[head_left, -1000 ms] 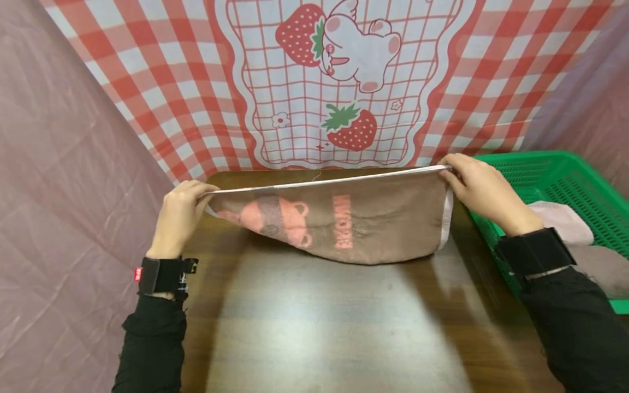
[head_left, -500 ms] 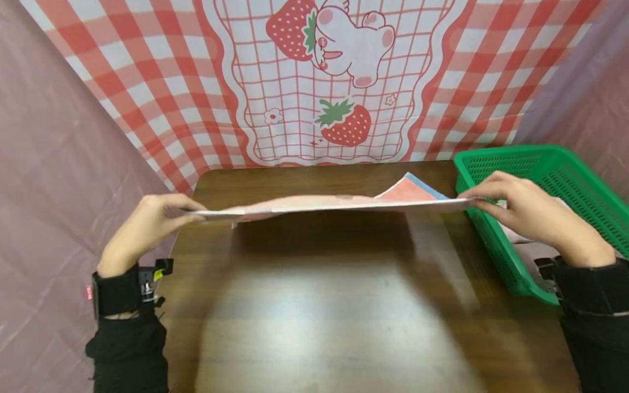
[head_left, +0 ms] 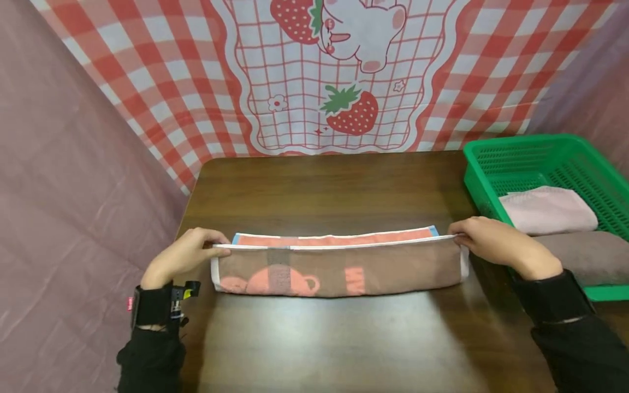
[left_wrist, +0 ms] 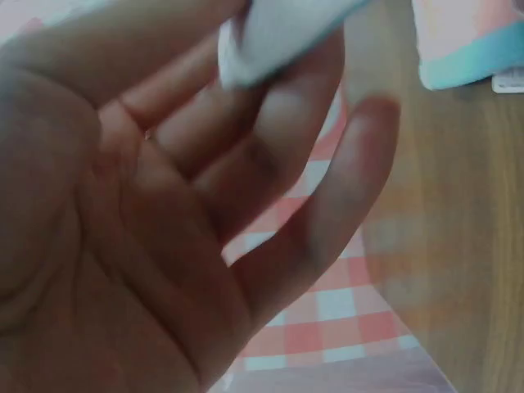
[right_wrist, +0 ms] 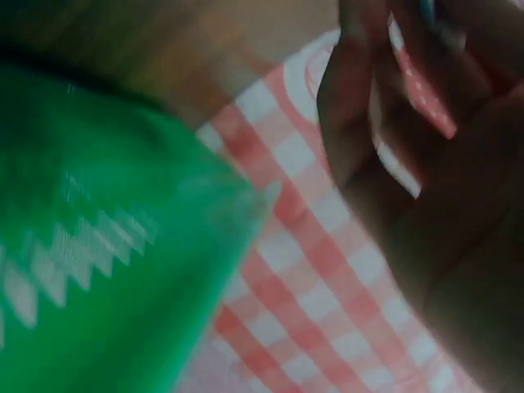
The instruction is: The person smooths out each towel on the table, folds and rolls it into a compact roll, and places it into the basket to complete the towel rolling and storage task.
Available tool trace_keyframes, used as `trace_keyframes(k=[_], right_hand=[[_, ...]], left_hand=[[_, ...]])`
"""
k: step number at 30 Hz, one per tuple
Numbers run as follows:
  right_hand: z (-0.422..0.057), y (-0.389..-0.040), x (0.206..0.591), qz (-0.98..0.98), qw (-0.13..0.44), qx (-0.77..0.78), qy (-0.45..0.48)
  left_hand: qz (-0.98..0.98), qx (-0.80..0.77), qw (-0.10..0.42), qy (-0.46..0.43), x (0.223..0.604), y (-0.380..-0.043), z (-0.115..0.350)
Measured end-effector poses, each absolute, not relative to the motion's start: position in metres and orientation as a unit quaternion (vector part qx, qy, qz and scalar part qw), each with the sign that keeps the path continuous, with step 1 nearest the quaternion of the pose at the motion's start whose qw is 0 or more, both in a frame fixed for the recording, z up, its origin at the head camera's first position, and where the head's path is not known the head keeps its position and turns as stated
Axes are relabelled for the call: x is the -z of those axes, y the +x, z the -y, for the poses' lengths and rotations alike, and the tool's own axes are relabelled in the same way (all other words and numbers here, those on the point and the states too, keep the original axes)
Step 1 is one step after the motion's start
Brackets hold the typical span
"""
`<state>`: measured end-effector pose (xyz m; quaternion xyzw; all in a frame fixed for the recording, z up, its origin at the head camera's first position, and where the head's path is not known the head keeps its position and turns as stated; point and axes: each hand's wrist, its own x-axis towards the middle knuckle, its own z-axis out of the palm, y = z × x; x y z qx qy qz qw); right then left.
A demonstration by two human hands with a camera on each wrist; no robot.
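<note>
A brown towel [head_left: 403, 265] with a salmon bear print and white edging lies as a long, doubled strip across the wooden table. Behind its raised near layer, a salmon inner strip with blue corners shows. My left hand [head_left: 184, 255] pinches the white edge at the left end. At the opposite end, my right hand [head_left: 506, 246] pinches the same edge between thumb and fingers. The left wrist view shows the towel's pale corner [left_wrist: 286, 37] between my fingers, the little finger held away. In the dim right wrist view, my fingertips are mostly cut off.
A green plastic basket [head_left: 535, 140] stands at the right, close to my right forearm. It holds a folded pale pink cloth [head_left: 547, 212] and a brown cloth [head_left: 592, 256]. A red checked cloth [head_left: 172, 82] hangs behind the table [head_left: 319, 191].
The towel swung from hanging to nearly level, then came down toward me onto the table with one layer over another. Both hands kept their grip on its ends.
</note>
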<state>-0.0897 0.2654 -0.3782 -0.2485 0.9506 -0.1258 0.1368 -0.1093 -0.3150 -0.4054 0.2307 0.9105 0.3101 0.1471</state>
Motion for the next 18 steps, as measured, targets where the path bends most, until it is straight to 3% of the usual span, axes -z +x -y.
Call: trace_keyframes(k=[5,9,12,15,18], right_hand=[[-0.255,-0.098,0.391,-0.975,0.080,0.069,-0.197],[-0.240,-0.092,0.409,-0.982,-0.031,0.019,-0.184],[-0.219,-0.080,0.422,-0.977,-0.098,0.020,-0.188],[-0.196,-0.070,0.433,-0.974,-0.088,0.059,-0.200],[-0.181,-0.066,0.446,-0.977,-0.014,0.086,-0.192]], left_hand=[[-0.942,-0.266,0.079,0.190,0.418,-0.124,0.306],[-0.963,-0.222,-0.007,0.151,0.428,-0.122,0.289],[-0.969,-0.199,-0.043,0.143,0.430,-0.109,0.266],[-0.962,-0.203,-0.021,0.180,0.434,-0.094,0.241],[-0.954,-0.191,0.060,0.221,0.444,-0.082,0.224]])
